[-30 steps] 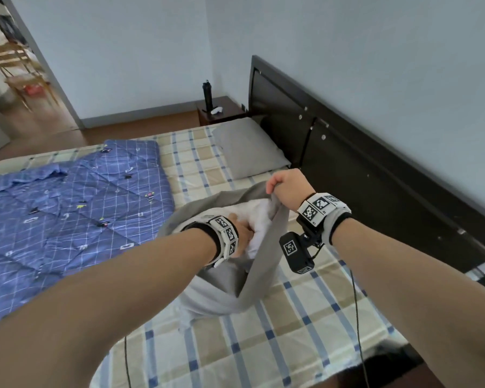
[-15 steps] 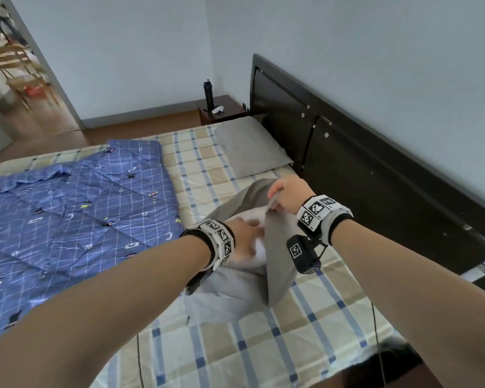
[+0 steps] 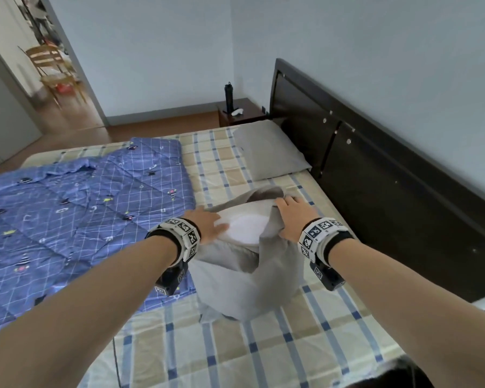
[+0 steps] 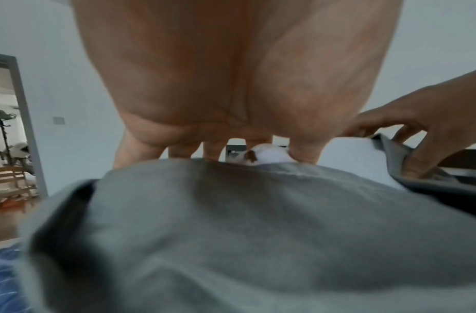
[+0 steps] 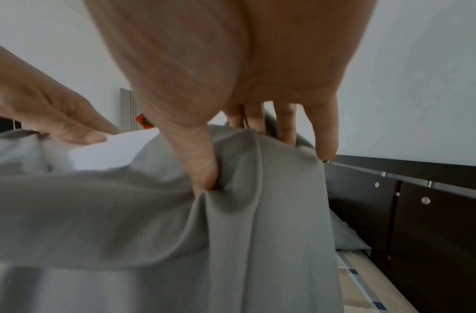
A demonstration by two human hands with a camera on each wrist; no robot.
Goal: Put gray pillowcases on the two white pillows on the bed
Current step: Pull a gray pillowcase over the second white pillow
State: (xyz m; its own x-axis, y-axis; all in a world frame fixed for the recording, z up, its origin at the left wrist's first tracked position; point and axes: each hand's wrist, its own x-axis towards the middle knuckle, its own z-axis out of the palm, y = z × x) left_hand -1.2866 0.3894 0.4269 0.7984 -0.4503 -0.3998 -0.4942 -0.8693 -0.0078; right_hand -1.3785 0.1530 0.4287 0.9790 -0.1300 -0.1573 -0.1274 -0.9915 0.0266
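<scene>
A white pillow (image 3: 245,228) stands on end inside a gray pillowcase (image 3: 244,281) on the bed, its top showing through the case's mouth. My left hand (image 3: 217,226) lies flat with straight fingers on the pillow's top, at the near rim of the case (image 4: 231,211). My right hand (image 3: 289,210) holds the far rim of the case, with the thumb (image 5: 203,171) dug into the cloth (image 5: 271,211) and the fingers over its edge. A second pillow (image 3: 269,152), fully in a gray case, lies flat against the headboard.
The plaid sheet (image 3: 263,345) covers the bed, and a blue quilt (image 3: 81,219) is spread on its left half. A dark headboard (image 3: 375,177) runs along the right. Behind it a nightstand (image 3: 244,114) bears a black bottle (image 3: 229,96). A wooden chair (image 3: 51,65) stands beyond the doorway.
Both hands have come down and the cased pillow now rests on the bed. My left hand went from reaching inside the case to lying flat on the pillow's top. My right fist loosened.
</scene>
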